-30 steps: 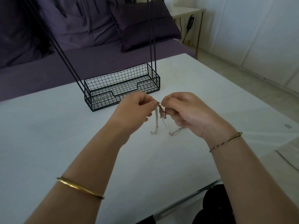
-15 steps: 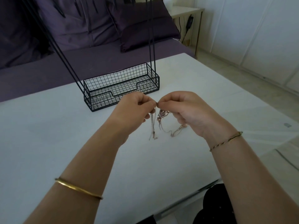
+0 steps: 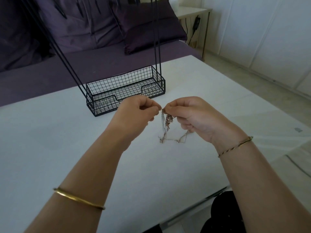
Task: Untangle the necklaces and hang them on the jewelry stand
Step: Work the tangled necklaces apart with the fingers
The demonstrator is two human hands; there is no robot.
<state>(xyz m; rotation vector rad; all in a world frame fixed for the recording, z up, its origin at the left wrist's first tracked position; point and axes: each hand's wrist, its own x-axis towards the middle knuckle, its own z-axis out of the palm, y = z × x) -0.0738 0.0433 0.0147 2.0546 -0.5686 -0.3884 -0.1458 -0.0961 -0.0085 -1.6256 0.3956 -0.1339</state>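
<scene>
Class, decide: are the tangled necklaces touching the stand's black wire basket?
Apart. The head view shows the necklaces hanging from the left hand and right hand, with a strip of white table between them and the wire basket.

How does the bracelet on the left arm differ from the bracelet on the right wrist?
The left bangle is a plain smooth gold band; the right bracelet is thinner and twisted, with darker strands. The left bangle sits far up the forearm; the right bracelet sits at the wrist. Both are gold-toned, and the left hand and right hand each pinch the tangled necklaces.
</scene>
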